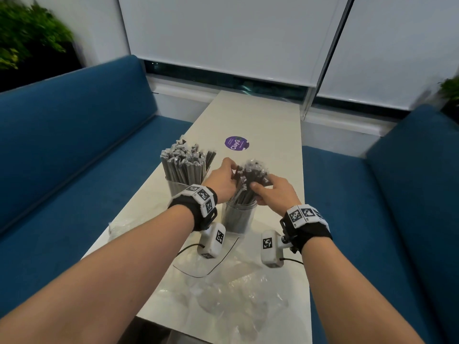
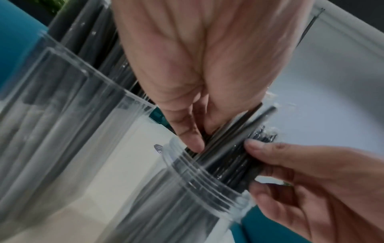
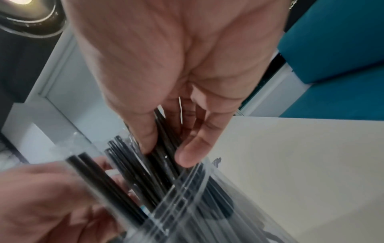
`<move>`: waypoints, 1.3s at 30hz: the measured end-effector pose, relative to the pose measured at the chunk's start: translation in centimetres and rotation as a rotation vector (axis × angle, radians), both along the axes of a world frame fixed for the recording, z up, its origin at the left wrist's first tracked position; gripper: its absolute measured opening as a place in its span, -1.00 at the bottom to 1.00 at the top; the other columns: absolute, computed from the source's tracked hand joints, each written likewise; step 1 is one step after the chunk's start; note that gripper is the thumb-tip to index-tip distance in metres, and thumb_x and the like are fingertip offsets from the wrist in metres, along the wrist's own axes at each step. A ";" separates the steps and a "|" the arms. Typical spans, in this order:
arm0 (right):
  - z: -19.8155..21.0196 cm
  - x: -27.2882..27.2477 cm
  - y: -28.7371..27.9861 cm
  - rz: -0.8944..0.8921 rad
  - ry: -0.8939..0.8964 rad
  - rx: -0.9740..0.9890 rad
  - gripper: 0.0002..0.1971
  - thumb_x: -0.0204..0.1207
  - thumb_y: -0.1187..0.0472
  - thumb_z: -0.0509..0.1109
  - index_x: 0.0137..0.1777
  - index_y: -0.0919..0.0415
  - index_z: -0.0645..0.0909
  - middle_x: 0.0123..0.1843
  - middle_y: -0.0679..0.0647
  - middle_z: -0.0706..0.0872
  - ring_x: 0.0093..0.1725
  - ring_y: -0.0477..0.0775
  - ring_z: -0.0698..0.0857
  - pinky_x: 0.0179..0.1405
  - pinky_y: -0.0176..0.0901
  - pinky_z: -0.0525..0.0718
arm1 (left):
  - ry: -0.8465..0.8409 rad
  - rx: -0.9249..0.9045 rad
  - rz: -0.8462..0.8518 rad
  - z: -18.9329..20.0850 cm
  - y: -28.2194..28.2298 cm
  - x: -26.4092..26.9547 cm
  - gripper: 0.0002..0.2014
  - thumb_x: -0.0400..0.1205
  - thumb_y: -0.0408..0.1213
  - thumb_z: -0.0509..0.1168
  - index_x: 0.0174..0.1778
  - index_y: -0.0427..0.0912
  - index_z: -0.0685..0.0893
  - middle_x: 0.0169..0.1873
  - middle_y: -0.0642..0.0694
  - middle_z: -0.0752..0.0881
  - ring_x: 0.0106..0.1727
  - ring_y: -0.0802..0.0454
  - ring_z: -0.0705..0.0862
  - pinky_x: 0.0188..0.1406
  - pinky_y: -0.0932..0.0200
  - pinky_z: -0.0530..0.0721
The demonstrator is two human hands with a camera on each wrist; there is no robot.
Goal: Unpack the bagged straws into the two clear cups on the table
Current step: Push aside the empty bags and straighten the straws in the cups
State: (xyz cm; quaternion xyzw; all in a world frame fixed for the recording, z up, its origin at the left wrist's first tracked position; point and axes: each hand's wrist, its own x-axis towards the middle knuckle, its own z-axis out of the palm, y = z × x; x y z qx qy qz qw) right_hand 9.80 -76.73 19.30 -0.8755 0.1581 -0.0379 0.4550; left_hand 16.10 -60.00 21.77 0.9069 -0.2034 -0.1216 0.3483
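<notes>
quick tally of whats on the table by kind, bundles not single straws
clear cups: 2, far cup and near cup
straw bundles: 2, one in the far cup, one in the near cup, held by left hand and right hand
empty plastic bags: at least 1
purple sticker: 1
total: 6

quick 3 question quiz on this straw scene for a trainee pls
1. True or false: both cups already have straws in them.
2. What do both hands grip? A) the far cup B) the straws in the near cup C) the empty bag
3. What lies on the table nearest the person?

Key:
1. True: far cup and near cup.
2. B: left hand and right hand grip the straws.
3. The empty bag, on the table.
</notes>
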 end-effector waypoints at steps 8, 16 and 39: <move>2.1 -4.9 0.3 -0.070 -0.088 0.026 -0.23 0.57 0.30 0.51 0.73 -0.11 0.33 0.50 -0.11 0.60 0.12 -0.02 0.82 0.04 -0.17 0.70 | -0.184 0.004 -0.181 2.1 3.2 -1.2 -0.38 0.63 -0.54 0.23 0.62 -0.18 0.29 0.21 -0.28 0.68 0.02 -0.13 0.69 0.09 -0.01 0.66; 3.9 -5.4 10.6 -0.196 -0.564 0.092 -0.61 0.59 0.43 0.49 0.23 -0.08 0.68 0.03 -0.12 0.79 -0.12 -0.18 0.75 -0.08 -0.28 0.80 | -0.487 -0.239 -0.170 5.9 9.8 -0.7 -0.77 0.64 -0.33 0.33 0.20 -0.04 0.65 -0.08 0.11 0.58 -0.21 0.31 0.55 -0.11 0.39 0.50; 2.4 9.9 13.4 -0.059 -0.140 0.113 -0.52 0.54 0.11 0.63 0.43 0.14 0.67 -0.01 -0.05 0.76 -0.32 -0.11 0.71 -0.45 -0.29 0.66 | 0.185 -0.266 -0.211 1.0 15.5 15.1 -0.53 0.55 0.12 0.52 0.25 -0.09 0.70 0.15 -0.02 0.74 -0.11 -0.04 0.71 -0.28 0.10 0.68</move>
